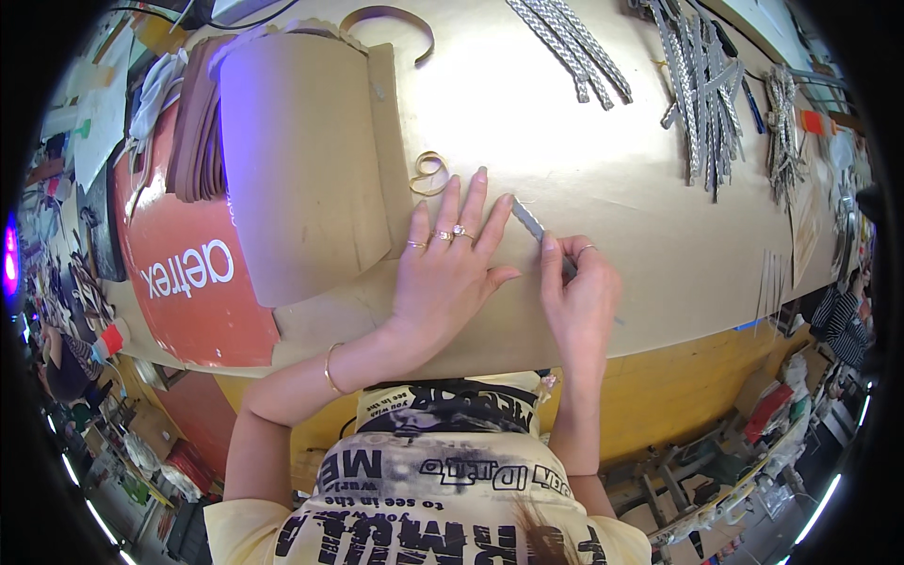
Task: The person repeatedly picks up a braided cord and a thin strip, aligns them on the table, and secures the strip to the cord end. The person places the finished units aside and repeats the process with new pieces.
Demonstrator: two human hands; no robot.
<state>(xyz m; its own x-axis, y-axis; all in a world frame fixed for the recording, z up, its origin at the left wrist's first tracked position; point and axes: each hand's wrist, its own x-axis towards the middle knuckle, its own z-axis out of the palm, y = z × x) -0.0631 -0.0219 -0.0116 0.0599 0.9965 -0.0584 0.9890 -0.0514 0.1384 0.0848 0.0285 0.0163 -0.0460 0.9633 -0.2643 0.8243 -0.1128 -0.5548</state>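
My left hand (447,259) lies palm down on the brown-paper-covered worktable (659,245), fingers spread. Its index fingertip meets the far end of a short, narrow grey strip (527,217). Pinched between the thumb and fingers of my right hand (582,287) is the near end of that strip, which slants down toward me. Part of the strip is hidden inside the right hand. Just beyond my left fingers sits a small coiled tan band (428,173).
A large curved tan board (301,160) and an orange-red box (207,273) stand at the left, beside stacked brown strips (196,122). A tan strip (391,13) curls at the back. Silver braided straps (574,47) and a grey strap bundle (702,104) lie far right.
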